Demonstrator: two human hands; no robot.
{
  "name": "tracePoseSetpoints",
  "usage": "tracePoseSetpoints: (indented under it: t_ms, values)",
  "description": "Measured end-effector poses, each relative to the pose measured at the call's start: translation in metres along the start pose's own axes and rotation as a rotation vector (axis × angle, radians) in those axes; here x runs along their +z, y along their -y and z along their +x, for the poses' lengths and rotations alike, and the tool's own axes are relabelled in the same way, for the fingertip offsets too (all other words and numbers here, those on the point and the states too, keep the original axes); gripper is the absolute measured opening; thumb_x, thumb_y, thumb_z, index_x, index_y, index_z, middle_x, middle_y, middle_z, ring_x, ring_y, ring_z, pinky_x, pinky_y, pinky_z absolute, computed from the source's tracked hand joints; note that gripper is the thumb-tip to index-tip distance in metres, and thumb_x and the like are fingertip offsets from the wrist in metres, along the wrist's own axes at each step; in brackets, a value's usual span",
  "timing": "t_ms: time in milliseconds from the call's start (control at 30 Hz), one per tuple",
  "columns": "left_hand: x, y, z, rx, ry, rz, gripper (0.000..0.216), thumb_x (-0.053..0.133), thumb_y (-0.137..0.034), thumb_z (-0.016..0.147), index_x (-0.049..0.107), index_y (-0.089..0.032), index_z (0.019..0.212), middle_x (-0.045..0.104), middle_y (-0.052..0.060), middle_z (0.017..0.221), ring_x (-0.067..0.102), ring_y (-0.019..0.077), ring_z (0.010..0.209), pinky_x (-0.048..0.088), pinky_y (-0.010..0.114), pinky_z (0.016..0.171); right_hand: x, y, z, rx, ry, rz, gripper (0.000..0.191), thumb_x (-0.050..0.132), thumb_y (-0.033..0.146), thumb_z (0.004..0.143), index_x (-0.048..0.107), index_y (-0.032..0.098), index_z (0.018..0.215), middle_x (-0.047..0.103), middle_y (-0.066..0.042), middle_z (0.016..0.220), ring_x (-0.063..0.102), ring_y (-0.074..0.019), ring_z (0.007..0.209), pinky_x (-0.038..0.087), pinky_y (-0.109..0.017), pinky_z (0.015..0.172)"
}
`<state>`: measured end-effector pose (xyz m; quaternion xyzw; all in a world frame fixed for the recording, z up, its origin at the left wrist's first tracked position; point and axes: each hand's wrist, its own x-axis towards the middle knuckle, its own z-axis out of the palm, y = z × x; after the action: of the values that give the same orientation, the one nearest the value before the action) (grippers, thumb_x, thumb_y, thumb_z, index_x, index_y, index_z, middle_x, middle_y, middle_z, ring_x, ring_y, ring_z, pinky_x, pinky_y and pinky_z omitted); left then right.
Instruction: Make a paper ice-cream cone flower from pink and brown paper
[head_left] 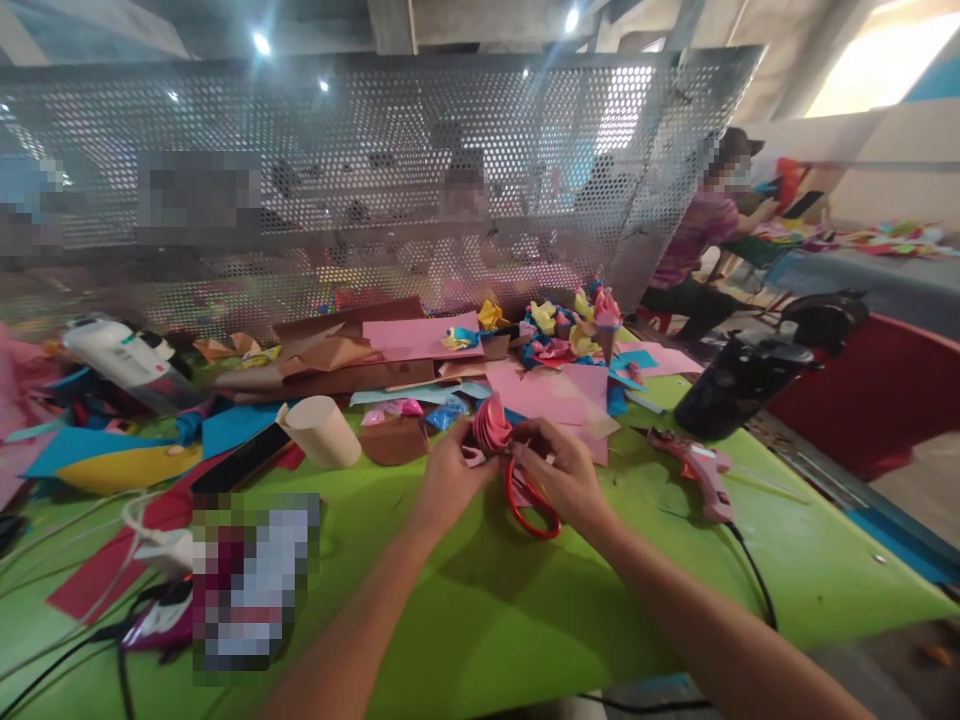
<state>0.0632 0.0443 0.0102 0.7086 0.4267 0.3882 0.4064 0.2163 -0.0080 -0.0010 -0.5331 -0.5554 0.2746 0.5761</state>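
My left hand (450, 475) is closed around a folded pink paper flower (491, 425), held just above the green table (487, 600). My right hand (566, 475) is closed too, gripping red-handled scissors (529, 510) whose loop hangs below the fingers. The scissor blades are hidden behind the hands and the pink paper. Both hands meet at the middle of the table.
A pink glue gun (701, 470) with a black cord lies to the right. A cream paper cone (322, 430), coloured sheets and paper flowers (570, 330) crowd the far side. A perforated metal screen (375, 180) stands behind. A seated person (705, 240) works at the far right.
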Motion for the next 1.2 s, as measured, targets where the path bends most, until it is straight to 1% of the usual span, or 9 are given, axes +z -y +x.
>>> tracePoseSetpoints:
  t_ms: [167, 267, 333, 433, 500, 667, 833, 1000, 1200]
  values:
    - [-0.002, 0.001, 0.0, 0.021, 0.018, 0.031, 0.033, 0.077, -0.028, 0.07, 0.067, -0.019, 0.1, 0.073, 0.002, 0.086, 0.062, 0.0151, 0.071, 0.05, 0.026, 0.068, 0.0, 0.001, 0.001, 0.013, -0.028, -0.002, 0.01, 0.061, 0.028, 0.079, 0.064, 0.019, 0.076, 0.06, 0.001, 0.066, 0.049, -0.0137, 0.06, 0.037, -0.025, 0.054]
    - [-0.002, 0.005, 0.001, 0.004, 0.036, 0.012, 0.034, 0.078, -0.033, 0.071, 0.066, -0.018, 0.099, 0.073, 0.003, 0.089, 0.064, 0.016, 0.075, 0.051, 0.027, 0.071, -0.001, 0.003, 0.002, 0.03, -0.049, 0.038, 0.008, 0.059, 0.026, 0.078, 0.061, 0.02, 0.073, 0.056, 0.002, 0.063, 0.047, -0.0128, 0.059, 0.036, -0.024, 0.054]
    - [-0.003, 0.007, 0.003, -0.013, 0.037, -0.009, 0.037, 0.078, -0.037, 0.07, 0.066, -0.018, 0.1, 0.073, 0.004, 0.09, 0.064, 0.0165, 0.076, 0.051, 0.027, 0.07, -0.001, 0.005, 0.003, 0.035, -0.06, 0.076, 0.009, 0.059, 0.027, 0.078, 0.059, 0.02, 0.072, 0.054, 0.003, 0.062, 0.046, -0.0124, 0.058, 0.036, -0.024, 0.053]
    - [-0.005, 0.009, 0.004, -0.028, 0.046, -0.04, 0.039, 0.078, -0.038, 0.07, 0.066, -0.017, 0.101, 0.073, 0.004, 0.09, 0.064, 0.0167, 0.077, 0.052, 0.027, 0.07, -0.002, 0.006, 0.005, 0.046, -0.063, 0.126, 0.013, 0.06, 0.03, 0.079, 0.059, 0.02, 0.072, 0.053, 0.003, 0.062, 0.045, -0.0118, 0.056, 0.034, -0.024, 0.051]
    - [-0.006, 0.008, 0.004, -0.028, 0.066, -0.065, 0.039, 0.078, -0.038, 0.07, 0.066, -0.017, 0.101, 0.073, 0.005, 0.091, 0.065, 0.0172, 0.08, 0.052, 0.028, 0.072, -0.002, 0.005, 0.005, 0.045, -0.059, 0.144, 0.014, 0.062, 0.033, 0.08, 0.06, 0.02, 0.074, 0.055, 0.003, 0.063, 0.046, -0.0123, 0.057, 0.036, -0.024, 0.052]
    - [-0.006, 0.003, 0.002, -0.036, 0.112, -0.13, 0.043, 0.08, -0.036, 0.069, 0.067, -0.018, 0.106, 0.074, 0.006, 0.098, 0.066, 0.0192, 0.086, 0.054, 0.031, 0.08, 0.0, -0.001, 0.004, 0.034, -0.033, 0.13, 0.018, 0.065, 0.034, 0.081, 0.068, 0.02, 0.092, 0.067, -0.002, 0.079, 0.055, -0.0153, 0.066, 0.042, -0.027, 0.06]
    - [-0.006, 0.002, 0.002, -0.05, 0.145, -0.134, 0.046, 0.08, -0.037, 0.069, 0.067, -0.017, 0.108, 0.074, 0.007, 0.1, 0.066, 0.0194, 0.086, 0.054, 0.034, 0.082, 0.0, -0.002, 0.005, 0.034, -0.067, 0.11, 0.015, 0.063, 0.034, 0.081, 0.067, 0.02, 0.082, 0.066, -0.002, 0.072, 0.055, -0.0155, 0.064, 0.042, -0.027, 0.057]
    - [-0.008, 0.005, 0.003, -0.039, 0.12, -0.109, 0.043, 0.08, -0.037, 0.07, 0.067, -0.019, 0.106, 0.074, 0.005, 0.096, 0.067, 0.0191, 0.086, 0.055, 0.032, 0.081, -0.002, 0.002, 0.008, 0.08, -0.093, 0.17, 0.017, 0.064, 0.037, 0.079, 0.063, 0.02, 0.078, 0.062, 0.0, 0.069, 0.052, -0.0139, 0.061, 0.04, -0.025, 0.053]
    - [-0.011, 0.014, 0.007, 0.071, 0.013, -0.017, 0.036, 0.078, -0.031, 0.071, 0.065, -0.02, 0.104, 0.073, 0.004, 0.096, 0.067, 0.0187, 0.087, 0.053, 0.033, 0.085, -0.006, 0.004, 0.011, 0.058, -0.149, 0.196, 0.025, 0.066, 0.046, 0.079, 0.061, 0.021, 0.079, 0.055, 0.002, 0.066, 0.047, -0.013, 0.059, 0.038, -0.025, 0.052]
